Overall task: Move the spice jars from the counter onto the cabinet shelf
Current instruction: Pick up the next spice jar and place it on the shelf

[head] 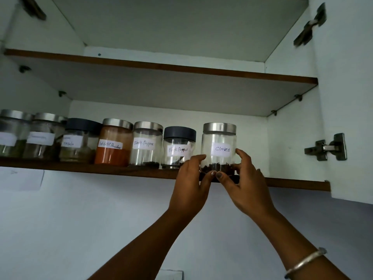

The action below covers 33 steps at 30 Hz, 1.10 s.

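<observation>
— What is the grip?

— Both hands clasp the clear glass jar with a steel lid and a "Cloves" label (219, 149) low on its body: the left hand (191, 184) curls round its left side, the right hand (245, 185) round its right, thumbs meeting at the front of its base.

— Where does that jar sit?

— On the front edge of the brown-edged lower cabinet shelf (298, 184), dark cloves in its bottom.

— And beside the grip?

— Just left of the left hand stands a black-lidded clear jar marked "Black Pepper" (179, 147), then a steel-lidded "Black Pepper" jar (147, 143), an orange red chilli powder jar (114, 141), and more jars, blurred. To the right, a metal door hinge (327, 147). A silver bangle (304, 263) rings the right wrist.
</observation>
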Tool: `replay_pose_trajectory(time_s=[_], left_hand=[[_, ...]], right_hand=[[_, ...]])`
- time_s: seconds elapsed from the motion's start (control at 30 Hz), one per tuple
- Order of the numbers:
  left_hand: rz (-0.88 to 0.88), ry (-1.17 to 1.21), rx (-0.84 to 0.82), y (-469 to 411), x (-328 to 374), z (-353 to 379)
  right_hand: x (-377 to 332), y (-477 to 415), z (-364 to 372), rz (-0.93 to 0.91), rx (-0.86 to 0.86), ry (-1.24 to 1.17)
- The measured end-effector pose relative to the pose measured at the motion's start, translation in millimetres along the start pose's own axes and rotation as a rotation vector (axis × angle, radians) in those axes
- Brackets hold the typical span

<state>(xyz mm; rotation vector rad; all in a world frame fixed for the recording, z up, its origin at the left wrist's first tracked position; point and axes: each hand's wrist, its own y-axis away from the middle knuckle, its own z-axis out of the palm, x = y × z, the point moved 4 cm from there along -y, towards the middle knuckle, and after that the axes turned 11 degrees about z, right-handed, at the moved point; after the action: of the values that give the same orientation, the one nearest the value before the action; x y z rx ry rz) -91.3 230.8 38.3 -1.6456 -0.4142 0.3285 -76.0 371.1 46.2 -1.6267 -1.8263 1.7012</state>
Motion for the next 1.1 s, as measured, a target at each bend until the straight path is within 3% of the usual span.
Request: replay_pose_trajectory(time_s=[0.2, 0.4, 0.63, 0.73, 0.83, 1.1], left_hand=[[0.037, -0.205, 0.065, 1, 7, 4], [0.017, -0.314, -0.028, -2, -1, 10], [0.037, -0.344, -0.185, 0, -5, 13], [0.013, -0.343, -0.148, 0, -6, 10], [0.011, -0.302, -0.271, 3, -2, 9], [0.128, -0.271, -0.508, 50, -10, -15]], right_hand=[[-3, -7, 6, 0.006, 0.057, 0.340], [-4, 0, 21, -0.043, 0.051, 0.597], [-1, 5, 31, -0.021, 0.053, 0.697], [-2, 6, 32, -0.014, 0.039, 0.714], [-2, 8, 29, 0.004, 0.013, 0.679], [-23, 65, 69, -0.038, -0.199, 0.644]])
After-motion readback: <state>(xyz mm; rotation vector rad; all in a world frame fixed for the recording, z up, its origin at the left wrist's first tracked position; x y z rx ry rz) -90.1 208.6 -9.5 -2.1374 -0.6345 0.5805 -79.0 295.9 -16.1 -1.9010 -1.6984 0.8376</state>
